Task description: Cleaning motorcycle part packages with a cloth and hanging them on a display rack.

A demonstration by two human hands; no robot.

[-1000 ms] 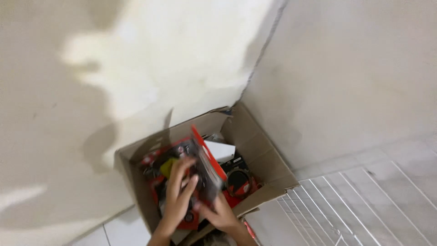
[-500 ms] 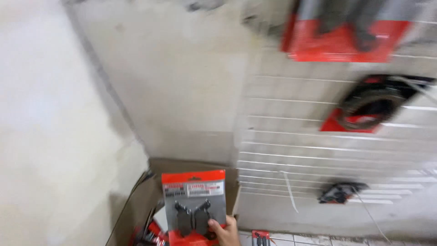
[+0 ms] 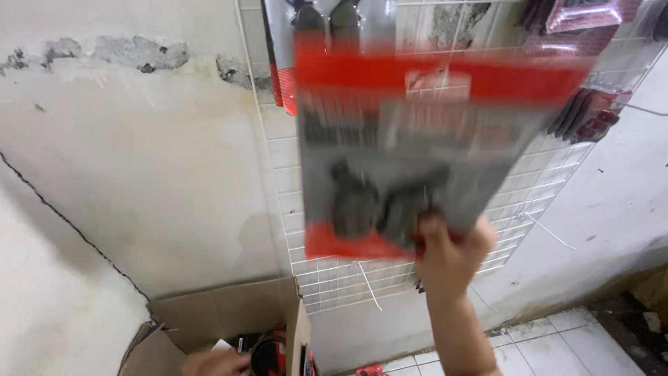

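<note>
My right hand (image 3: pixel 451 254) is raised and grips the bottom edge of a red and grey blister pack (image 3: pixel 417 150) holding two dark parts; the pack is blurred and held up in front of a white wire grid panel (image 3: pixel 327 230) on the wall. My left hand (image 3: pixel 217 362) is low at the bottom of the view, over an open cardboard box (image 3: pixel 223 313) with red and black packs inside. What the left hand's fingers hold is unclear.
More red and black packs hang on the grid at the top (image 3: pixel 313 42) and upper right (image 3: pixel 584 111). The cracked white wall (image 3: pixel 125 174) is to the left. A tiled floor (image 3: pixel 557 341) lies at the lower right.
The view has swung up from the box to the wall grid. My right hand has lifted the pack from box height up to the grid.
</note>
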